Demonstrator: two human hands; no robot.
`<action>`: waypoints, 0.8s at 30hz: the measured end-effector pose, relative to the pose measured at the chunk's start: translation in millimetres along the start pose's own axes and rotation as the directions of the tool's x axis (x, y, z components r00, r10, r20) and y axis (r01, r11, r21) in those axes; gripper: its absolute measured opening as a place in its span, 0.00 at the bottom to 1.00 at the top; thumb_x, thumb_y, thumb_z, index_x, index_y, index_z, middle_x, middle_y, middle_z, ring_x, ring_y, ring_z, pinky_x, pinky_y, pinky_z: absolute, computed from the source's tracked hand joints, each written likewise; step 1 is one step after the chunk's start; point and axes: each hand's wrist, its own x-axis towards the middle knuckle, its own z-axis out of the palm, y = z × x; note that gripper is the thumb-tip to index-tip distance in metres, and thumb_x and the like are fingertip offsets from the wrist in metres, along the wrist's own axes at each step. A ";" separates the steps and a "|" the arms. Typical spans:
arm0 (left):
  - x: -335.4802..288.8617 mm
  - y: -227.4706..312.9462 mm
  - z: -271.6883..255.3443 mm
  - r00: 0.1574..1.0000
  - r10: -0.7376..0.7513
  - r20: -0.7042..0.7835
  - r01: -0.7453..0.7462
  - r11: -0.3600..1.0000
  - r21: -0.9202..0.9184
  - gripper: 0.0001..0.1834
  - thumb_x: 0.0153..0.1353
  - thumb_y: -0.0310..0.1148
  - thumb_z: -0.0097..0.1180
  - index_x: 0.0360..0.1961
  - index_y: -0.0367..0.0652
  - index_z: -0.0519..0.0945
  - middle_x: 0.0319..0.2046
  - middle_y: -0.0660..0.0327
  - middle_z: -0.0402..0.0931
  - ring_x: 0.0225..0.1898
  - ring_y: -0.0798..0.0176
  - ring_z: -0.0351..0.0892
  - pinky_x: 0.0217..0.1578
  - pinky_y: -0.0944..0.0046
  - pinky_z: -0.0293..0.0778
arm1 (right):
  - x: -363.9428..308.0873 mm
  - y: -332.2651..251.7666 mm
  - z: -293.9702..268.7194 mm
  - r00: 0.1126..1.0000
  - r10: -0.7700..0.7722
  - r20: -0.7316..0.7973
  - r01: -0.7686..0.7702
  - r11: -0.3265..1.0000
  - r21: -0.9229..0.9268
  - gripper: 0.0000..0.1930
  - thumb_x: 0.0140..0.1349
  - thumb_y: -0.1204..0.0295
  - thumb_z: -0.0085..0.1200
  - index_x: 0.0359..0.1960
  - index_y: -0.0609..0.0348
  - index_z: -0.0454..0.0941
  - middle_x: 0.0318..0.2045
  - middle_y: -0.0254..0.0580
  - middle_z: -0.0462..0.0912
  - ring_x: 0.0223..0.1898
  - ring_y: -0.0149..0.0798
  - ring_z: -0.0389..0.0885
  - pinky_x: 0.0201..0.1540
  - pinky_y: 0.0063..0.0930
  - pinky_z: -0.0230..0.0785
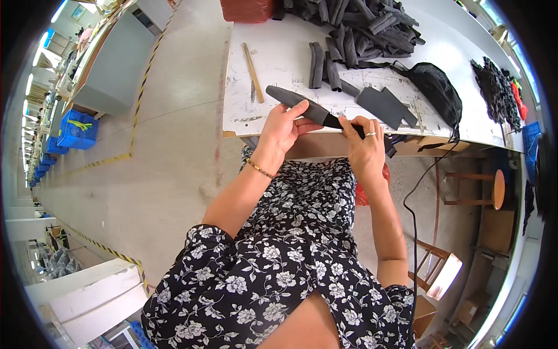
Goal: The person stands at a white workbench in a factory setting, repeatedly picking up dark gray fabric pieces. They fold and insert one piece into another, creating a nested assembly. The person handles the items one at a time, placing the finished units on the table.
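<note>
My left hand [283,131] grips a long dark grey tube-shaped fabric sleeve [293,100] near its middle, with the free end pointing up-left over the white table [273,64]. At the sleeve's lower end, my right hand [363,145] pinches it at the table's front edge. A ring sits on a right finger and a thin bracelet on my left wrist. Both forearms come up from my lap, which is covered by a black floral dress.
A big pile of dark rolled sleeves [360,26] lies at the table's back, two loose ones [317,65] nearer. A flat grey piece [383,104], a black mesh bag [436,87], a wooden stick [253,71], wooden stools [482,189], and a black cable [414,227] surround me. Concrete floor at left.
</note>
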 end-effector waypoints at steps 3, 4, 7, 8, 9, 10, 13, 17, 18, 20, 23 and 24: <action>-3.0 -2.4 6.1 0.996 0.073 -0.058 -0.071 0.997 0.029 0.14 0.64 0.27 0.58 0.47 0.34 0.71 0.43 0.48 0.79 0.44 0.51 0.83 0.42 0.52 0.86 | 1.9 -5.9 5.4 1.000 0.010 -0.014 -0.011 0.998 -0.055 0.26 0.47 0.81 0.58 0.52 0.50 0.79 0.41 0.38 0.73 0.40 0.44 0.72 0.44 0.40 0.66; -4.3 -4.0 10.9 0.991 0.107 -0.074 -0.104 0.993 0.050 0.15 0.63 0.26 0.58 0.48 0.33 0.71 0.43 0.48 0.79 0.44 0.51 0.83 0.42 0.53 0.86 | 2.8 -7.1 8.6 1.000 0.020 -0.018 -0.021 0.998 -0.053 0.26 0.48 0.81 0.58 0.52 0.51 0.79 0.41 0.39 0.73 0.40 0.44 0.72 0.44 0.40 0.66; -10.0 -12.0 19.3 0.962 0.263 -0.070 -0.254 0.961 0.111 0.19 0.62 0.24 0.59 0.51 0.32 0.68 0.43 0.49 0.78 0.45 0.53 0.83 0.41 0.54 0.86 | 5.9 -16.2 20.7 0.999 0.044 -0.007 -0.044 0.999 -0.030 0.27 0.50 0.80 0.59 0.56 0.54 0.76 0.43 0.43 0.72 0.42 0.48 0.72 0.46 0.43 0.66; -13.2 -13.1 20.0 0.945 0.322 -0.058 -0.312 0.941 0.130 0.20 0.61 0.23 0.59 0.52 0.32 0.67 0.43 0.49 0.78 0.45 0.54 0.82 0.41 0.55 0.86 | 6.4 -21.2 22.0 0.998 0.068 -0.007 -0.068 0.998 0.017 0.29 0.50 0.80 0.60 0.58 0.55 0.74 0.43 0.44 0.72 0.43 0.49 0.72 0.47 0.44 0.66; -16.7 -7.2 22.2 0.934 0.351 -0.064 -0.335 0.925 0.178 0.22 0.62 0.23 0.59 0.55 0.32 0.66 0.44 0.50 0.78 0.48 0.54 0.81 0.48 0.54 0.83 | 8.7 -26.2 23.6 0.996 0.091 -0.013 -0.090 0.994 0.064 0.30 0.50 0.80 0.60 0.59 0.56 0.72 0.44 0.46 0.72 0.44 0.50 0.72 0.48 0.44 0.66; -18.9 -6.0 21.7 0.927 0.373 -0.030 -0.366 0.922 0.125 0.22 0.62 0.23 0.59 0.55 0.33 0.66 0.45 0.50 0.78 0.49 0.54 0.81 0.50 0.54 0.81 | 9.7 -30.2 24.5 0.993 0.115 -0.018 -0.113 0.987 0.111 0.31 0.51 0.79 0.61 0.61 0.57 0.71 0.44 0.47 0.72 0.45 0.51 0.72 0.49 0.45 0.65; -16.3 -12.2 16.6 0.951 0.302 0.062 -0.301 0.953 -0.025 0.20 0.65 0.28 0.58 0.55 0.36 0.69 0.43 0.51 0.80 0.54 0.51 0.77 0.58 0.53 0.71 | 11.9 -51.8 36.8 0.975 0.219 -0.027 -0.195 0.911 0.363 0.29 0.55 0.80 0.61 0.60 0.62 0.67 0.48 0.55 0.71 0.48 0.56 0.72 0.50 0.48 0.67; -2.9 -5.6 7.1 0.956 0.259 0.138 -0.233 0.956 -0.177 0.15 0.68 0.37 0.54 0.49 0.38 0.75 0.32 0.54 0.83 0.54 0.49 0.77 0.57 0.52 0.72 | 12.9 -60.3 41.4 0.978 0.207 0.006 -0.196 0.917 0.349 0.21 0.51 0.82 0.62 0.47 0.65 0.71 0.46 0.56 0.73 0.47 0.58 0.74 0.48 0.46 0.70; -3.7 -8.4 4.5 0.955 0.260 0.142 -0.232 0.955 -0.182 0.15 0.68 0.37 0.55 0.49 0.38 0.75 0.32 0.54 0.83 0.54 0.49 0.77 0.57 0.53 0.72 | 7.8 -59.6 37.8 0.978 0.203 0.045 -0.207 0.924 0.322 0.20 0.49 0.83 0.63 0.45 0.65 0.71 0.45 0.57 0.74 0.46 0.59 0.75 0.47 0.46 0.71; -4.6 -16.1 2.0 0.954 0.261 0.147 -0.231 0.954 -0.192 0.14 0.68 0.37 0.55 0.48 0.38 0.75 0.33 0.55 0.83 0.54 0.50 0.77 0.57 0.53 0.72 | 9.1 -60.3 40.1 0.983 0.178 0.052 -0.185 0.912 0.365 0.18 0.49 0.82 0.63 0.42 0.65 0.72 0.43 0.57 0.74 0.45 0.59 0.75 0.46 0.46 0.71; -9.4 -25.6 8.0 0.971 0.219 0.099 -0.192 0.954 -0.228 0.13 0.68 0.38 0.55 0.45 0.38 0.76 0.38 0.54 0.83 0.54 0.56 0.78 0.57 0.55 0.72 | 24.3 -60.7 48.0 0.994 0.106 0.035 -0.111 0.934 0.339 0.19 0.49 0.82 0.64 0.43 0.64 0.72 0.42 0.56 0.75 0.45 0.58 0.76 0.46 0.43 0.71; -9.4 -22.6 7.6 0.976 0.204 0.079 -0.181 0.956 -0.230 0.13 0.68 0.38 0.55 0.45 0.38 0.76 0.39 0.53 0.83 0.53 0.57 0.78 0.57 0.56 0.71 | 26.7 -63.1 47.0 0.991 0.125 0.036 -0.130 0.930 0.344 0.19 0.50 0.81 0.64 0.44 0.63 0.72 0.43 0.55 0.75 0.45 0.58 0.75 0.46 0.44 0.71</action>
